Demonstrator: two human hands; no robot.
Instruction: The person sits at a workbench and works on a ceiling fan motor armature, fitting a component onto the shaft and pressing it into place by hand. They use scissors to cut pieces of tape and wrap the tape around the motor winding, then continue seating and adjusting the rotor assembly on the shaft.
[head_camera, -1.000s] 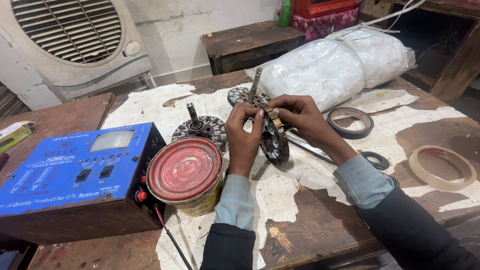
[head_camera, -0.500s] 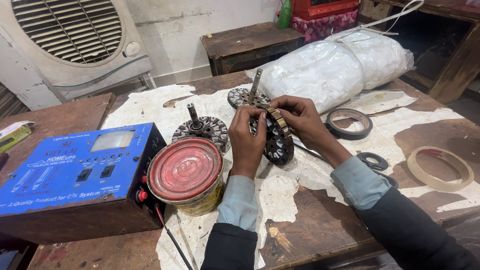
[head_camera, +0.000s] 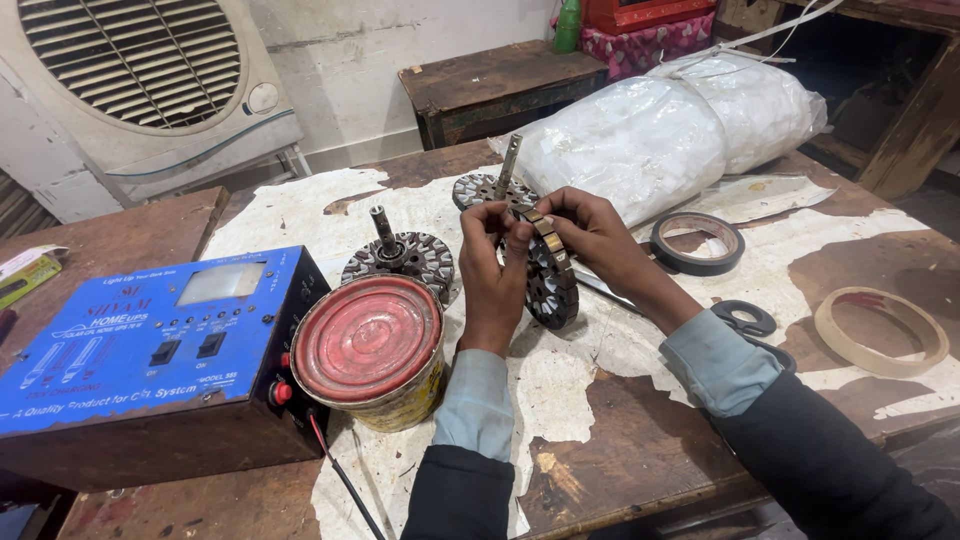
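Observation:
Both hands hold one round slotted metal motor core (head_camera: 549, 283), stood on edge on the paper-covered wooden table (head_camera: 640, 460). My left hand (head_camera: 492, 270) grips its near side. My right hand (head_camera: 590, 233) pinches its top rim from the far side. Left of my hands, a second motor core with an upright shaft (head_camera: 403, 258) lies flat. A third core with a tilted shaft (head_camera: 490, 187) rests behind my hands.
A red-lidded tin (head_camera: 368, 348) stands beside a blue electrical box (head_camera: 150, 350) at the left. Scissors (head_camera: 742, 319), a dark tape roll (head_camera: 698, 241) and a tan tape roll (head_camera: 880, 331) lie to the right. A white plastic-wrapped bundle (head_camera: 660, 135) sits behind; an air cooler (head_camera: 150, 80) is at the far left.
Both hands have kept their hold on the core; it has turned slightly between the fingers and the right fingers have shifted along its top rim.

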